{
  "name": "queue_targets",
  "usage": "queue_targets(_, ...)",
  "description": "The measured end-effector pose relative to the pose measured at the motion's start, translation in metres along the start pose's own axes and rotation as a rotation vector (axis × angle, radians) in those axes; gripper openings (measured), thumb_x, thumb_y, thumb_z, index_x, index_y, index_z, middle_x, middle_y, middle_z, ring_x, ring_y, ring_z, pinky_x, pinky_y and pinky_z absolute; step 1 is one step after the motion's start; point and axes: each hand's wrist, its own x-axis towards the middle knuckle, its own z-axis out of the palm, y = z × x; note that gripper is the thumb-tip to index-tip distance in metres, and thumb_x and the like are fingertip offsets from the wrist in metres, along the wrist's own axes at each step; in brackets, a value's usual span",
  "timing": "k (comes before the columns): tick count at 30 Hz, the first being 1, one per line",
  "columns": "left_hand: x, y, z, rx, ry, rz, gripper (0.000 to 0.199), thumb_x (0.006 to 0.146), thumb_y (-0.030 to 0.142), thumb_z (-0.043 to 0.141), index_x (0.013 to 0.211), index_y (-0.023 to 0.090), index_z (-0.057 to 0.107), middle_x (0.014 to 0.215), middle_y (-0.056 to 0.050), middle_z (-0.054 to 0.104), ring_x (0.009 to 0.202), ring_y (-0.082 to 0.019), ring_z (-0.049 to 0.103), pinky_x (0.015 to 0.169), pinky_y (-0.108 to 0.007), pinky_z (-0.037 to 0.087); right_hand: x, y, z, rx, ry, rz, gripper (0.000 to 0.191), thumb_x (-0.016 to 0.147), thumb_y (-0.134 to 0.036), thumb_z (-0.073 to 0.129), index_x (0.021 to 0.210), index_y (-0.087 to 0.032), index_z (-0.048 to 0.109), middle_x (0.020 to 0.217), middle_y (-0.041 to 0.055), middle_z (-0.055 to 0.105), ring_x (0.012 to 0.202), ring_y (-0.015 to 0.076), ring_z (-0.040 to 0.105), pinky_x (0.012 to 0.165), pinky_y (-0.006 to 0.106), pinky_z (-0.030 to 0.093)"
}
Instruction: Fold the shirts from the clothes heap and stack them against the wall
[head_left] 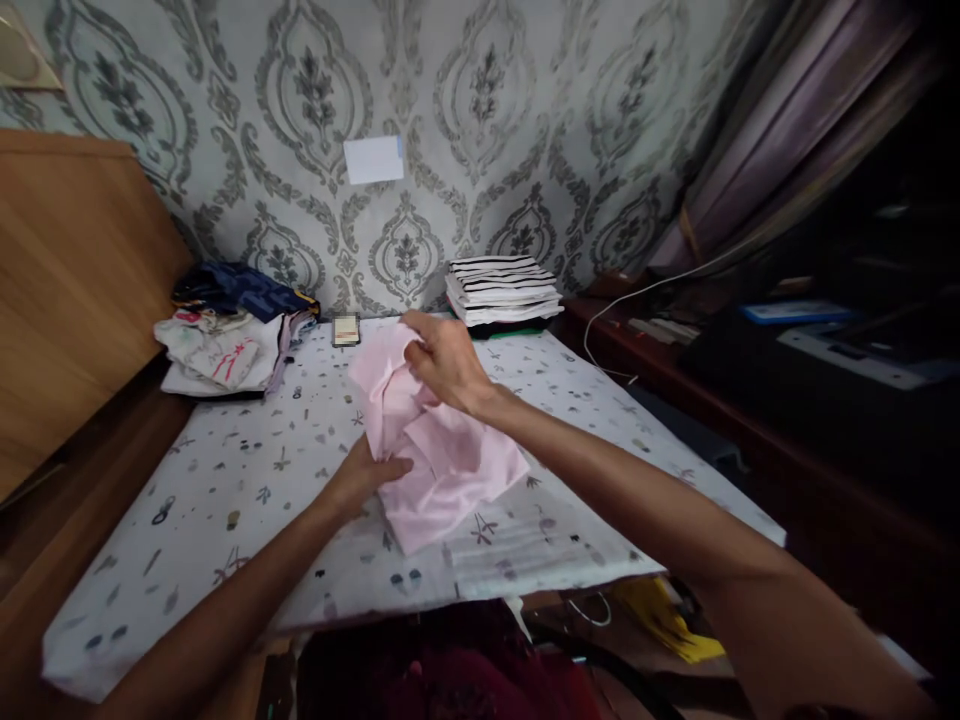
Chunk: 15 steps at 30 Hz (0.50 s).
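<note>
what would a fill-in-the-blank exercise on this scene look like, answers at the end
1. The left hand and the right hand hold a cloth whose colour is ____.
2. Of the two hands, the one nearer the picture's top is the ____ one.
3. The top of the folded stack shows black and white ____.
4. The wooden furniture stands at the picture's ____ edge.

Missing words: pink; right; stripes; left

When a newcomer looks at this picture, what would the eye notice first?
The pink cloth in the middle, held by the left hand and right hand, draws the eye first. Behind it, a neat stack, striped on top, sits by the grey patterned wallpaper; a looser clothes pile lies at back left.
</note>
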Motion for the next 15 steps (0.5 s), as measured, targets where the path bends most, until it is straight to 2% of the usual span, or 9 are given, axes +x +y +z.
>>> queue_targets(3, -0.006, -0.007, -0.001, -0.005, -0.032, -0.122, 0.046, 0.057, 0.031, 0.084, 0.100, 0.019, 0.072, 0.097, -0.009, 0.076, 0.093, -0.030, 0.070, 0.084, -0.040, 0.054, 0.015, -0.017, -0.028, 0.021, 0.126, -0.105, 0.014, 0.090, -0.016, 0.048, 0.082, -0.018, 0.059, 0.074, 0.0007, 0.059, 0.079, 0.0193, 0.059, 0.077, 0.031, 0.044)
queue_targets(5, -0.011, -0.001, -0.010, 0.038, -0.024, -0.094, 0.036, 0.054, 0.030, 0.082, 0.087, 0.019, 0.074, 0.087, -0.006, 0.077, 0.085, -0.028, 0.070, 0.079, -0.038, 0.054, 0.022, -0.024, -0.049, 0.061, 0.214, -0.165, 0.017, 0.093, -0.019, 0.049, 0.078, -0.019, 0.056, 0.075, -0.0001, 0.058, 0.082, 0.0184, 0.058, 0.080, 0.032, 0.046)
queue_targets(8, -0.021, 0.024, -0.035, 0.090, 0.011, 0.019, 0.031, 0.053, 0.031, 0.077, 0.081, 0.017, 0.072, 0.076, -0.003, 0.075, 0.078, -0.025, 0.067, 0.072, -0.034, 0.052, 0.026, -0.029, -0.082, 0.162, 0.342, -0.217, 0.026, 0.093, -0.022, 0.056, 0.068, -0.021, 0.050, 0.071, -0.0012, 0.056, 0.080, 0.0157, 0.057, 0.077, 0.030, 0.046)
queue_targets(10, -0.029, 0.046, -0.057, 0.131, 0.095, 0.096, 0.030, 0.053, 0.030, 0.075, 0.079, 0.016, 0.070, 0.072, -0.001, 0.072, 0.072, -0.021, 0.065, 0.069, -0.031, 0.051, 0.027, -0.028, -0.105, 0.257, 0.409, -0.235, 0.032, 0.092, -0.021, 0.060, 0.062, -0.021, 0.047, 0.068, -0.0021, 0.055, 0.074, 0.0121, 0.055, 0.071, 0.027, 0.045)
queue_targets(12, -0.036, 0.068, -0.079, 0.173, 0.217, 0.160, 0.026, 0.053, 0.030, 0.074, 0.074, 0.017, 0.067, 0.067, 0.002, 0.068, 0.064, -0.017, 0.060, 0.062, -0.026, 0.048, 0.026, -0.024, -0.126, 0.377, 0.464, -0.230, 0.031, 0.090, -0.020, 0.061, 0.061, -0.022, 0.050, 0.066, -0.0029, 0.057, 0.071, 0.0093, 0.056, 0.067, 0.025, 0.043)
queue_targets(15, -0.047, 0.100, -0.106, 0.167, 0.408, 0.224, 0.026, 0.050, 0.029, 0.075, 0.069, 0.018, 0.060, 0.062, 0.005, 0.060, 0.054, -0.010, 0.050, 0.050, -0.020, 0.037, 0.019, -0.012, -0.147, 0.544, 0.444, -0.132, 0.022, 0.088, -0.024, 0.065, 0.067, -0.023, 0.061, 0.073, -0.0023, 0.067, 0.082, 0.0108, 0.063, 0.071, 0.025, 0.045)
